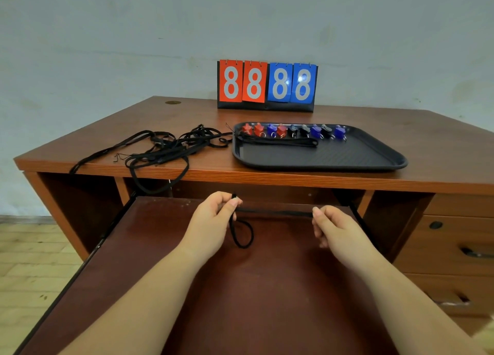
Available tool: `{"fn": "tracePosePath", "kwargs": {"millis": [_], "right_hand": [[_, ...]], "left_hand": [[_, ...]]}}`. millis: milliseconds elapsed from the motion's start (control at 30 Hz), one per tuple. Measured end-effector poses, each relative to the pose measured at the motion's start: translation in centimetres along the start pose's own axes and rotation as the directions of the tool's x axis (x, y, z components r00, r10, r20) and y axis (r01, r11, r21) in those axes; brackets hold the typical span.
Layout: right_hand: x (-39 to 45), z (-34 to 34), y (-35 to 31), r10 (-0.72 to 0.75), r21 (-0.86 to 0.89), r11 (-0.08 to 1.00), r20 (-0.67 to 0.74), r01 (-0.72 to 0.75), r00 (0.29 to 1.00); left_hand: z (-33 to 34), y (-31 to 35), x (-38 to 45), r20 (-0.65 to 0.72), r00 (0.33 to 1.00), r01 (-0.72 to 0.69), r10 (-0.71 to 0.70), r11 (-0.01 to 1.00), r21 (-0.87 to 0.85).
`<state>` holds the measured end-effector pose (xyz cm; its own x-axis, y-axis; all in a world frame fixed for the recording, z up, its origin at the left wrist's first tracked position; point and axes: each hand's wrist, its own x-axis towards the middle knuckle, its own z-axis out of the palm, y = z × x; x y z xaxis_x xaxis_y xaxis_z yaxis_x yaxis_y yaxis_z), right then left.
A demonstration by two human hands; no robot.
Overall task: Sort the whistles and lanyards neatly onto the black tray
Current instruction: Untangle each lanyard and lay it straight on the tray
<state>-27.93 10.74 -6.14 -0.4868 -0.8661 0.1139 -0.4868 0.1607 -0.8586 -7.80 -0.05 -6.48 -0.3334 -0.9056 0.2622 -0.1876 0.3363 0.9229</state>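
Black lanyard (275, 212) stretched taut between both hands: left grip (213, 215) and right grip (336, 229) each pinch it (apparently doubled), above the pulled-out shelf (160, 248).

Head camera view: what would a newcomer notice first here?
The red and blue flip scoreboard showing 8888 at the back of the brown wooden desk. Then the left hand and right hand, pinching a black lanyard taut over the pulled-out shelf.

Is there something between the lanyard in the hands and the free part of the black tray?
Nothing visible blocks it. The lanyard is stretched between left hand and right hand above the pull-out shelf; the black tray is bare in front of the lanyard already laid.
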Motion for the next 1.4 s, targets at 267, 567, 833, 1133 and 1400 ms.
{"fn": "tracePosePath", "kwargs": {"millis": [267,567,833,1133,1400], "right_hand": [[0.2,-0.3,-0.7,0.189,0.629,0.766,-0.025,-0.131,0.982],[-0.6,-0.3,-2.4,0.165,0.871,0.436,0.171,-0.227,0.971],[-1.3,1.0,-2.2,0.080,0.741,0.656,0.120,-0.143,0.990],[-2.6,2.4,-2.8,-0.048,0.424,0.906,0.095,0.003,0.994],[-2.7,2.3,-2.8,-0.060,0.393,0.919,0.104,0.015,0.993]], "left_hand": [[0.7,-0.3,-0.6,0.170,0.985,-0.026,0.011,0.996,0.087],[2.1,0.5,-1.8,0.286,0.957,0.037,-0.047,0.998,0.041],[2.8,1.8,-2.7,0.235,0.969,0.120,-0.078,0.978,-0.171],[3.1,2.4,-2.8,0.294,0.947,0.260,-0.132,0.851,-0.456],[3.1,2.5,-3.0,0.355,0.931,0.243,-0.082,0.866,-0.437]]}}
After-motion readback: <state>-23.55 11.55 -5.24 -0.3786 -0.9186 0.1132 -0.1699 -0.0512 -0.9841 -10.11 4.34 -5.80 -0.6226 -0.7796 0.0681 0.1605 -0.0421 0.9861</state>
